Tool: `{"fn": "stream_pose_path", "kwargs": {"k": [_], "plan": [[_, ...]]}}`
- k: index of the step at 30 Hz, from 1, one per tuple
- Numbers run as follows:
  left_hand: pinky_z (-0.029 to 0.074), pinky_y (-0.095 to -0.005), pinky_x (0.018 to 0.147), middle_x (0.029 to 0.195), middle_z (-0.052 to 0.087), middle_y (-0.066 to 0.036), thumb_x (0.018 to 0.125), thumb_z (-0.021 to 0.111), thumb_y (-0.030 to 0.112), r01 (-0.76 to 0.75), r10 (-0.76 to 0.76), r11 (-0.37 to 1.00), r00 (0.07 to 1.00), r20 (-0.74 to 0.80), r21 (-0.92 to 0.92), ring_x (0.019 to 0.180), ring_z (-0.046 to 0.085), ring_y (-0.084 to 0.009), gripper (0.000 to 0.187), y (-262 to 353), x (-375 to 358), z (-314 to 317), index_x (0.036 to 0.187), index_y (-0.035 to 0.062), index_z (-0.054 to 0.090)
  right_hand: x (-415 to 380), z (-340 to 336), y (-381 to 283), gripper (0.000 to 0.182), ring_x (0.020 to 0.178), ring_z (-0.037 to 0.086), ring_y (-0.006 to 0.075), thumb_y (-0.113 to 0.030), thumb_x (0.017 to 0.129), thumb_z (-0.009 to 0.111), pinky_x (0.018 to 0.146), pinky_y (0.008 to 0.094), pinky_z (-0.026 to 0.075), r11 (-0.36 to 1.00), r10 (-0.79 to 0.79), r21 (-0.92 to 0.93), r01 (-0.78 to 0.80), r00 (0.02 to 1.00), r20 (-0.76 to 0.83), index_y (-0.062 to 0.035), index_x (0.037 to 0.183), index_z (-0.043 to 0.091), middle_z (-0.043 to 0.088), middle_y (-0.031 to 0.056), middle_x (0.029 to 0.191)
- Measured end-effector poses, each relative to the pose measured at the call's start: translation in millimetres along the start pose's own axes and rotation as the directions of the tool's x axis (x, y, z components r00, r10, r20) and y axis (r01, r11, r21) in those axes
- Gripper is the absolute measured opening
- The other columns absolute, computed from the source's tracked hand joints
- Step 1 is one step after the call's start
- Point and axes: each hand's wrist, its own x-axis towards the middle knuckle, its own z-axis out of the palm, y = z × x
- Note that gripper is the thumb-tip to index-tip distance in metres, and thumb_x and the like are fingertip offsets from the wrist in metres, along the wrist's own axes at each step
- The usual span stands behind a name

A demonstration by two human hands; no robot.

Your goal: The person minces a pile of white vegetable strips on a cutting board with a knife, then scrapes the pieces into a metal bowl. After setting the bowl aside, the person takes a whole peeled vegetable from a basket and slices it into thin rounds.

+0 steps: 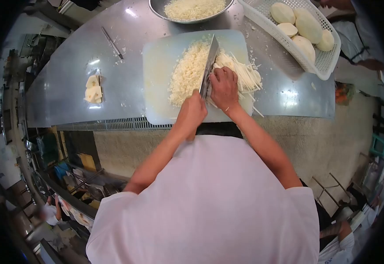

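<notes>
My left hand (191, 111) is closed round the handle of a kitchen knife (210, 59), whose wide blade stands on edge over a white cutting board (157, 66). Just right of the blade, my right hand (225, 90) presses curled fingers onto a bunch of pale vegetable strips (247, 78). Left of the blade lies a heap of finely diced pale vegetable (187, 72). The strips fan out past the right edge of the board. What lies under my right fingertips is hidden.
A metal bowl (157, 12) of diced pieces stands at the back. At back right, a white plastic basket (284, 52) holds several peeled, potato-like vegetables (308, 26). Cut chunks (93, 90) and a thin rod (112, 42) lie on the steel table (69, 70). Other people are at the edges.
</notes>
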Motion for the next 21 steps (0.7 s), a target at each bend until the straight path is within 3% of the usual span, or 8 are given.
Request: {"fn": "stream_pose_path", "kwargs": {"k": [3, 7, 9, 11, 13, 15, 17, 21], "plan": [[0.049, -0.0486, 0.062, 0.071, 0.061, -0.029, 0.09, 0.053, 0.007, -0.123, 0.125, 0.992, 0.989, -0.079, 0.025, 0.068, 0.063, -0.0458, 0.017, 9.7, 18.9, -19.1, 0.093, -0.009, 0.05, 0.5, 0.0, 1.3, 0.019, 0.107, 0.049, 0.0302, -0.005, 0.075, 0.059, 0.091, 0.0441, 0.036, 1.0, -0.005, 0.007, 0.005, 1.0, 0.013, -0.0078, 0.093, 0.06, 0.055, 0.008, 0.102], [0.048, -0.0496, 0.061, 0.071, 0.06, -0.029, 0.088, 0.054, 0.007, -0.025, 0.027, 0.998, 0.999, -0.039, 0.063, 0.07, 0.062, -0.0459, 0.016, 10.8, -11.7, -37.4, 0.093, -0.0077, 0.05, 4.2, -5.8, 5.6, 0.017, 0.107, 0.051, 0.0301, -0.004, 0.077, 0.06, 0.09, 0.044, 0.037, 0.994, 0.041, 0.102, -0.039, 0.999, -0.015, -0.0061, 0.093, 0.059, 0.057, 0.0086, 0.102], [0.047, -0.0499, 0.061, 0.071, 0.06, -0.029, 0.088, 0.054, 0.007, -0.096, 0.099, 0.994, 0.993, -0.059, 0.055, 0.07, 0.062, -0.0462, 0.016, -11.9, 8.4, -19.2, 0.094, -0.0075, 0.05, 12.1, -15.7, 14.1, 0.016, 0.108, 0.051, 0.0295, -0.003, 0.078, 0.06, 0.089, 0.0442, 0.037, 0.973, 0.075, 0.219, -0.07, 0.997, -0.016, -0.0047, 0.094, 0.059, 0.059, 0.0089, 0.104], [0.047, -0.0502, 0.061, 0.07, 0.06, -0.029, 0.088, 0.053, 0.007, -0.169, 0.172, 0.985, 0.981, -0.092, 0.042, 0.07, 0.061, -0.0466, 0.016, -9.9, 11.6, -23.0, 0.095, -0.0073, 0.05, 28.5, -25.8, 25.0, 0.017, 0.106, 0.054, 0.0293, -0.007, 0.08, 0.06, 0.089, 0.0435, 0.038, 0.981, 0.091, 0.172, -0.087, 0.996, -0.012, -0.006, 0.097, 0.06, 0.06, 0.0083, 0.104], [0.046, -0.0507, 0.061, 0.069, 0.059, -0.03, 0.088, 0.053, 0.005, -0.056, 0.056, 0.997, 0.998, 0.002, 0.056, 0.07, 0.061, -0.0471, 0.017, 15.7, 4.4, -55.5, 0.097, -0.0091, 0.048, 41.6, -27.1, 39.0, 0.022, 0.102, 0.056, 0.0307, -0.012, 0.082, 0.061, 0.09, 0.0428, 0.038, 0.98, 0.197, 0.058, -0.192, 0.973, -0.12, -0.0086, 0.104, 0.062, 0.061, 0.0082, 0.105], [0.047, -0.0512, 0.062, 0.07, 0.059, -0.031, 0.088, 0.052, 0.005, -0.092, 0.096, 0.991, 0.995, -0.041, 0.1, 0.071, 0.061, -0.0474, 0.019, 12.0, -5.2, -56.7, 0.099, -0.0097, 0.049, 39.3, -6.5, 63.1, 0.025, 0.099, 0.057, 0.033, -0.016, 0.085, 0.06, 0.091, 0.0428, 0.041, 0.974, 0.222, -0.001, -0.225, 0.96, -0.173, -0.0095, 0.108, 0.064, 0.063, 0.0103, 0.106], [0.047, -0.0506, 0.061, 0.072, 0.06, -0.031, 0.088, 0.053, 0.006, -0.025, 0.032, 0.992, 0.998, -0.06, 0.122, 0.071, 0.061, -0.0477, 0.018, -9.0, -4.0, -35.8, 0.099, -0.0073, 0.05, 26.9, 7.9, 81.2, 0.025, 0.102, 0.057, 0.0351, -0.016, 0.087, 0.058, 0.09, 0.0439, 0.045, 0.969, 0.195, 0.132, -0.209, 0.975, 0.107, -0.0076, 0.109, 0.066, 0.064, 0.0137, 0.109], [0.047, -0.0511, 0.062, 0.071, 0.061, -0.031, 0.088, 0.053, 0.006, -0.068, 0.07, 0.991, 0.997, -0.016, 0.114, 0.071, 0.061, -0.0474, 0.024, -3.8, 11.8, -51.1, 0.106, -0.0096, 0.052, 19.2, -8.6, 62.7, 0.025, 0.102, 0.057, 0.0363, -0.013, 0.088, 0.056, 0.089, 0.043, 0.047, 0.938, 0.171, 0.274, -0.21, 0.972, 0.16, -0.0044, 0.11, 0.065, 0.063, 0.0162, 0.113]]}}
